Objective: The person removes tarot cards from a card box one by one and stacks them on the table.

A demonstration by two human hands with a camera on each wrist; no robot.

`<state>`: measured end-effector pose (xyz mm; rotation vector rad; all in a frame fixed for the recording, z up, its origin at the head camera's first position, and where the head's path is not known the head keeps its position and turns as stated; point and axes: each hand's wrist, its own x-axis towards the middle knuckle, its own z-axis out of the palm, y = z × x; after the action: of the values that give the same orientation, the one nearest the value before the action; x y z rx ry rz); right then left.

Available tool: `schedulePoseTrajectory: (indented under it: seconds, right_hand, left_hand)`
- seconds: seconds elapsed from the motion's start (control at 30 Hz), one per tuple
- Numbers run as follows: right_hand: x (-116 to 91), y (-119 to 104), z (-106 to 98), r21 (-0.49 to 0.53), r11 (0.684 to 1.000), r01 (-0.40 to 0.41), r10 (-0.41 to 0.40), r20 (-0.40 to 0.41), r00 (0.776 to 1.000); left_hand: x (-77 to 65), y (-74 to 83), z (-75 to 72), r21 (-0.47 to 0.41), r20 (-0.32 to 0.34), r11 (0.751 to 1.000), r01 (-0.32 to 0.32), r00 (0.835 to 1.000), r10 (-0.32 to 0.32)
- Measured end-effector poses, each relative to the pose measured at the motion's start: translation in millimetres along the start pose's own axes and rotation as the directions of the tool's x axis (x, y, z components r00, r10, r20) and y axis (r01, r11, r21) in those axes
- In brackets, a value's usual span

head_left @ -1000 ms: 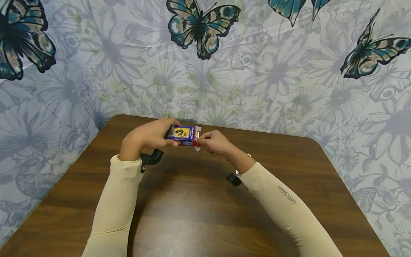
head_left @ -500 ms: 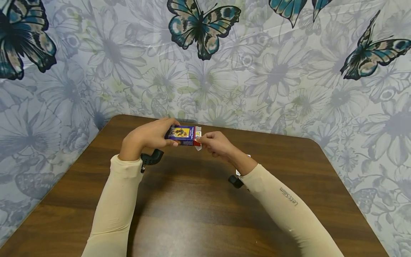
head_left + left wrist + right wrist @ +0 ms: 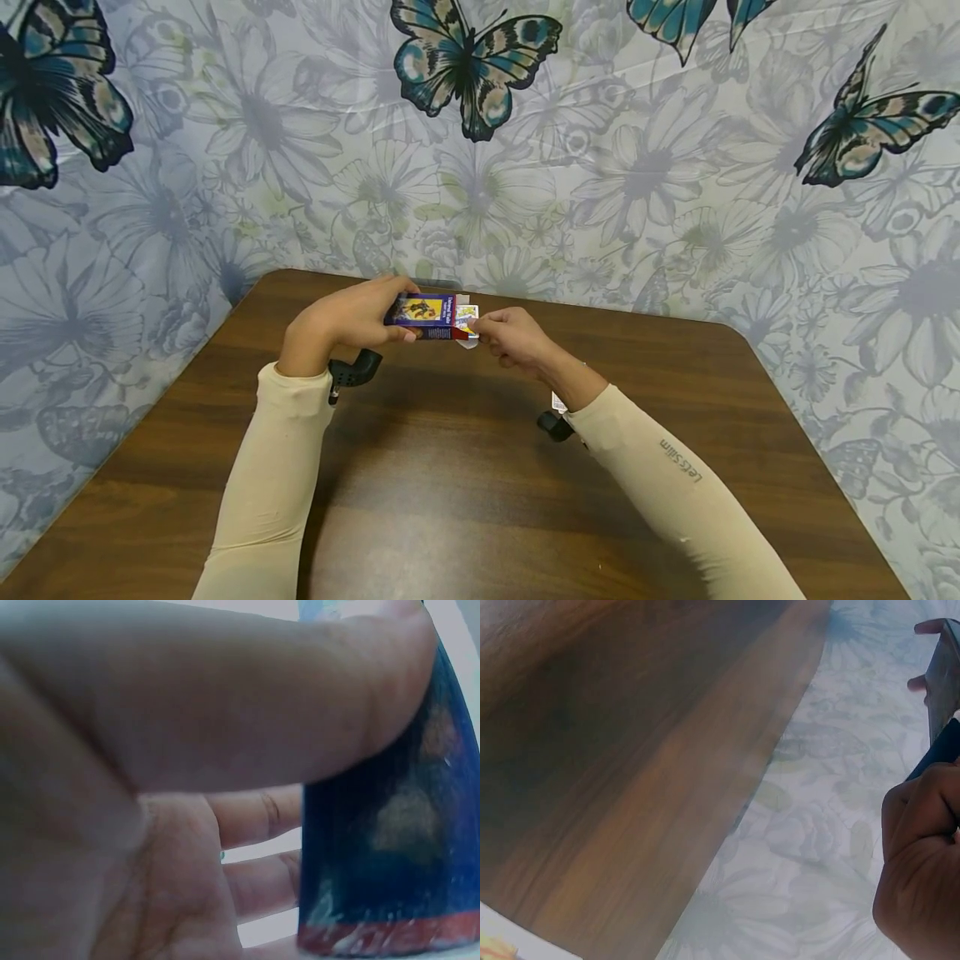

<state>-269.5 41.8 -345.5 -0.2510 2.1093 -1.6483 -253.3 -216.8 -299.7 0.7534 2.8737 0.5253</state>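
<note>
My left hand (image 3: 348,321) grips a small blue and red card box (image 3: 423,310) with a yellow picture on its face, held above the far side of the table. Its thumb (image 3: 300,697) lies across the dark blue box (image 3: 382,840) in the left wrist view. From the box's open right end a stack of cards (image 3: 467,318) sticks partly out. Thumb and fingers of my right hand (image 3: 517,340) pinch the outer edge of these cards. In the right wrist view the curled right hand (image 3: 922,862) hides the cards.
A brown wooden table (image 3: 450,500) lies below, its back edge near a flowered, butterfly-print cloth (image 3: 480,192). A small white printed piece (image 3: 558,403) shows beside the right wrist, partly hidden. Black wrist cameras sit under both wrists.
My right hand has moved slightly to the right, and more of the cards now shows outside the box. The left hand and box have stayed in place.
</note>
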Motion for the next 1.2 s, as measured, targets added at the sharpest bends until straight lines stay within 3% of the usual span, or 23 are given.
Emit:
schedulePoseTrajectory:
  seconds: [0.3, 0.9, 1.2]
  right_hand:
    - [-7.3, 8.4, -26.5, 0.010, 1.000, 0.018, -0.018, -0.024, 1.000]
    - [-15.2, 19.0, -57.9, -0.025, 1.000, -0.005, 0.004, -0.058, 0.998]
    - [-24.1, 22.2, -96.7, -0.028, 1.000, 0.005, -0.008, -0.099, 0.995]
  left_hand:
    - [-1.2, -2.5, -1.9, -0.014, -0.007, 1.000, 0.004, 1.000, -0.005]
    - [-2.0, -1.7, -0.9, -0.017, -0.001, 1.000, 0.000, 1.000, 0.000]
    - [-0.7, -1.8, -1.1, -0.012, 0.004, 1.000, -0.005, 1.000, 0.005]
